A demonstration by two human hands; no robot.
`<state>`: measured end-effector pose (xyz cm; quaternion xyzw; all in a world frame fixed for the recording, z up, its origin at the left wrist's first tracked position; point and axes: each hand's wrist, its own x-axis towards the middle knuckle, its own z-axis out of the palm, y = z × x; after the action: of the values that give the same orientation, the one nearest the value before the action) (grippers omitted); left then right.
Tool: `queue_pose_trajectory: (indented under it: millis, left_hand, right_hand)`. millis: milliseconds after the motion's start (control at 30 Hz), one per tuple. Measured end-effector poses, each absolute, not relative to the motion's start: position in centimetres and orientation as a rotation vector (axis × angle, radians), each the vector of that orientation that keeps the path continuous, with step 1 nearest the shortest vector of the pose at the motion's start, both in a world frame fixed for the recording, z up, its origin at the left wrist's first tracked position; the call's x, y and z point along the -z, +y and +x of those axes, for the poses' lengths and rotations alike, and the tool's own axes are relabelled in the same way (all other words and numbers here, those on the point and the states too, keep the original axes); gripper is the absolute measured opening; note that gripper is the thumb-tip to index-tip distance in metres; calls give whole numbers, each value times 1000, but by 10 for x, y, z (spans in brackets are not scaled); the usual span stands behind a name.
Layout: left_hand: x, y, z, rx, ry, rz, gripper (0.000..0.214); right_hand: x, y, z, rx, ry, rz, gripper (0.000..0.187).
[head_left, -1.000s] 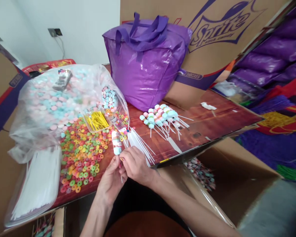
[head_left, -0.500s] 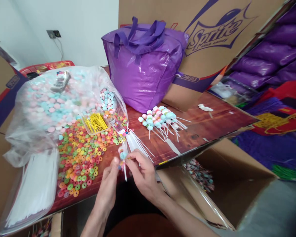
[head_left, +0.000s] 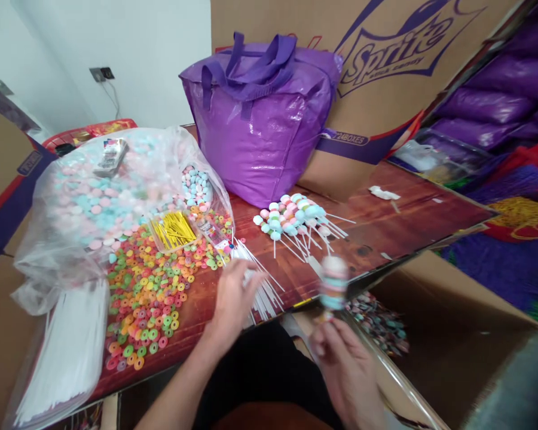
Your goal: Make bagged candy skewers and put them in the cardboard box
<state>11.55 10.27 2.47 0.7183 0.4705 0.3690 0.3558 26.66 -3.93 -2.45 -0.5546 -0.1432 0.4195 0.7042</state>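
Observation:
My right hand [head_left: 347, 358] is closed round the lower end of a marshmallow candy stick [head_left: 333, 283]. Its stacked pink, white, orange and blue pieces point up, blurred by motion, over the table's front edge. My left hand [head_left: 237, 292] is at the near end of a loose bunch of white sticks [head_left: 265, 292], fingers parted and nothing visible in them. Past the sticks lies a pile of threaded marshmallow candy sticks [head_left: 291, 218]. Colourful gummy rings [head_left: 150, 298] spread to the left, with a clear tray of yellow twist ties [head_left: 174, 230] among them.
A large clear bag of marshmallows [head_left: 94, 197] covers the back left, and a bag of white sticks [head_left: 67, 346] the front left. The purple bag [head_left: 260, 131] stands behind. Below the table edge, an open cardboard box [head_left: 448, 322] holds wrapped candy [head_left: 379, 322].
My right hand has moved right with the candy stick, away from my left hand and over the box. My left hand has let go and shifted right to the white sticks.

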Motion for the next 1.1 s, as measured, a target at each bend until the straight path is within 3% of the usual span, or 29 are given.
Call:
queue_pose_trajectory:
  millis: [133, 267, 400, 533, 633, 800, 900, 1100]
  left_hand:
    - [-19, 164, 110, -771, 1818, 2106, 23]
    - [-3, 191, 106, -691, 1921, 2171, 17]
    - [0, 186, 103, -831, 1865, 2156, 17]
    - [-12, 156, 103, -1272, 1541, 1969, 15]
    - [-19, 122, 104, -1407, 1366, 1828, 13]
    - [-15, 78, 97, -1575, 1404, 1475, 16]
    - [-11, 68, 88, -1543, 1318, 990, 32]
    - [-13, 68, 77, -1425, 1034, 518, 30]
  right_hand:
    - [40, -45, 330, -833, 83, -1178, 38]
    - [44, -40, 336, -820, 50, -1230, 41]
    - [27, -21, 287, -845, -298, -1265, 30]
    - [3, 14, 239, -946, -655, -1347, 27]
    - [-8, 44, 210, -1020, -735, -1249, 33]
    - [-11, 71, 169, -1135, -659, -1064, 24]
    - [-10, 70, 159, -1158, -583, -1035, 25]
    - [-10, 62, 168, -1219, -777, -1160, 31]
